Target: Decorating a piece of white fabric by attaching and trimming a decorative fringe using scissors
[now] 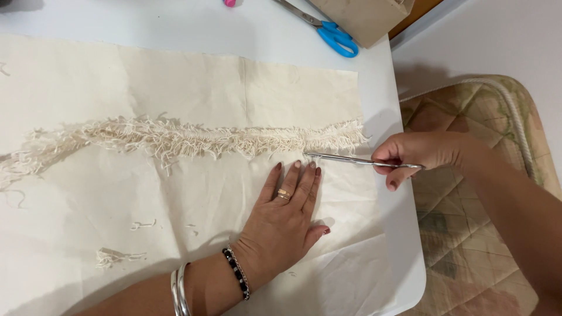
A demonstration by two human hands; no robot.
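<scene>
A white table [404, 251] fills most of the view, and spread over it lies a large piece of cream cloth [175, 93] in two layers, the lower sheet's upper edge frayed into a long fringe [193, 139] that runs left to right across the middle. To the right of the table sits a quilted cushion [468, 234] with a cord edging.

The left forearm comes in from the bottom edge, angled up and to the right, with silver bangles and a dark beaded bracelet [236, 272] at the wrist. The left hand [285, 216] lies palm down on the cloth just below the fringe, fully open and flat, fingers together pointing up toward the fringe, thumb spread to the right; it grips nothing and only presses the fabric. A ring shows on one finger.

The right arm reaches in from the right edge, over the cushion. The right hand [413, 157] is curled, thumb and fingers pinched around a thin metal tool [351, 160], held nearly level with its tip pointing left, at the fringe's right end just above the left fingertips.

At the top lie blue-handled scissors [335, 35] beside a cardboard box [366, 17]
</scene>
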